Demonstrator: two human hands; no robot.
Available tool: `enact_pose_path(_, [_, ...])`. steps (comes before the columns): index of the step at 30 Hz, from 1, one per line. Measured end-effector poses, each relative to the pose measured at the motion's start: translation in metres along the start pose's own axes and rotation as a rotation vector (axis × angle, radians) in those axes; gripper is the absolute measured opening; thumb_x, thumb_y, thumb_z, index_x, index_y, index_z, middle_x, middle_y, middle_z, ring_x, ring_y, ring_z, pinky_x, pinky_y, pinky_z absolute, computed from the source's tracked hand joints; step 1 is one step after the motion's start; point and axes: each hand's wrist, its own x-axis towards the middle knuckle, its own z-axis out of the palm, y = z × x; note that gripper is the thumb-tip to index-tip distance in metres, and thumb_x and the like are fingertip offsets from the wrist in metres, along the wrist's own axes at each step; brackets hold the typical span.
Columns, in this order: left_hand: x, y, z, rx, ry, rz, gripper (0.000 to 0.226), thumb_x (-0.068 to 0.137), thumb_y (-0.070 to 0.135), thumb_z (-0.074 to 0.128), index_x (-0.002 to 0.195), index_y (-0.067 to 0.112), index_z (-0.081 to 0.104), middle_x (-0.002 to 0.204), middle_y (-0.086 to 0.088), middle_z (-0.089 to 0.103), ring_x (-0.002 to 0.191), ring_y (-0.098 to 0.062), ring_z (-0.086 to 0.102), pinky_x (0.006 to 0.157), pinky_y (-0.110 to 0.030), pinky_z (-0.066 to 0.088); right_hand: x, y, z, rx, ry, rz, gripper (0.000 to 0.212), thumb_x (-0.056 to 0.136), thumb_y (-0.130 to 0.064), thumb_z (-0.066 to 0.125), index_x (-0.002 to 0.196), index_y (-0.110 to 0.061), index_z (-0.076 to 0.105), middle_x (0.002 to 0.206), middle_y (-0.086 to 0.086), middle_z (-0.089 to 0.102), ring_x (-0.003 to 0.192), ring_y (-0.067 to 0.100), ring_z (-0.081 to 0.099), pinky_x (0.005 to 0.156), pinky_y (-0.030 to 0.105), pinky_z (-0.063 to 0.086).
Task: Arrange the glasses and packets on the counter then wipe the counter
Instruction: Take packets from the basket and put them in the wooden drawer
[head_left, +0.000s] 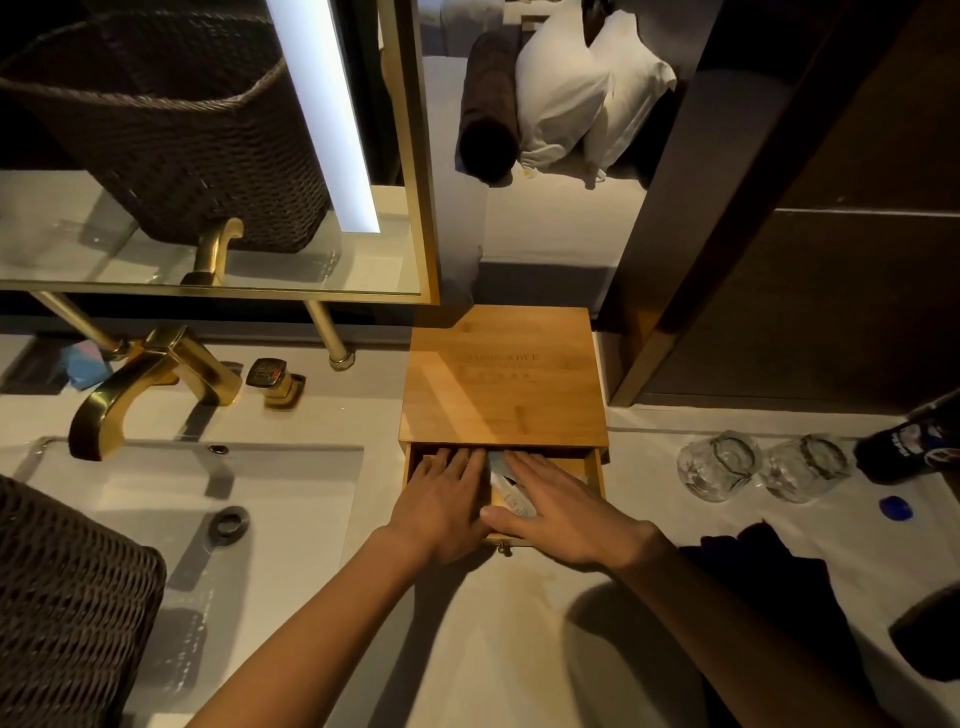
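**In the open drawer: packets pressed flat, glasses waiting at the side**

In the pulled-out drawer (597, 470) of the wooden box (506, 379), both hands lie palm down over the packets (506, 491). The left hand (441, 501) has its fingers (457, 462) spread flat and reaching under the box's front edge; the right hand (558, 506) is likewise flat and wide, gripping nothing. The packets show only as a pale strip in the gap between the two hands, touching both, with the rest hidden beneath the palms.

The likely trouble is the drawer itself. If it is pushed shut while the fingers are that deep, they could be pinched against the box; if a packet stands proud or askew, it may crumple or jam the drawer. A hard push might also slide the whole box along the worktop (498, 623).

The two glasses (719, 465) stand near together to the right, well apart from the hands, beside a dark bottle (904, 441); a careless sweep of the dark cloth (769, 566) could knock them.
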Motion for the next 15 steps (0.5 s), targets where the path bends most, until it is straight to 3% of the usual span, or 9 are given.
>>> enact_pose_path(4, [0.004,0.002,-0.009,-0.011,-0.008,0.008,0.089,0.09,0.056,0.048,0.156,0.014,0.007,0.158,-0.007,0.034,0.147,-0.029,0.028,0.123,-0.048,0.019,0.004,0.008,0.002,-0.083,0.025,0.01,0.085,0.089,-0.077,0.039,0.157,-0.038,0.006,0.16,-0.008,0.027,0.144,0.013,0.031,0.115,0.036,0.032])
enact_pose_path(9, [-0.006,0.005,-0.004,0.075,0.006,0.012,0.08,0.098,0.056,0.032,0.158,0.009,0.007,0.16,-0.012,0.03,0.151,-0.03,0.02,0.125,-0.048,0.016,0.01,0.013,0.006,-0.23,0.007,0.024,0.088,0.088,-0.082,0.025,0.158,-0.034,0.0,0.164,-0.003,0.018,0.149,0.018,0.018,0.12,0.038,0.014])
enact_pose_path(13, [-0.01,-0.003,-0.003,0.104,0.0,0.009,0.093,0.084,0.068,0.003,0.157,0.011,0.014,0.162,-0.01,0.025,0.151,-0.029,0.02,0.125,-0.045,0.017,0.009,0.01,0.008,-0.224,0.033,0.003,0.086,0.089,-0.082,0.023,0.157,-0.034,0.002,0.163,-0.005,0.02,0.149,0.016,0.019,0.12,0.037,0.015])
enact_pose_path(15, [-0.004,-0.004,-0.004,0.126,-0.02,0.004,0.094,0.083,0.069,0.003,0.157,0.012,0.014,0.162,-0.008,0.025,0.15,-0.028,0.021,0.124,-0.046,0.018,0.007,0.011,0.009,-0.251,0.062,0.007,0.085,0.09,-0.081,0.022,0.157,-0.032,0.007,0.162,-0.005,0.023,0.147,0.015,0.022,0.119,0.035,0.017])
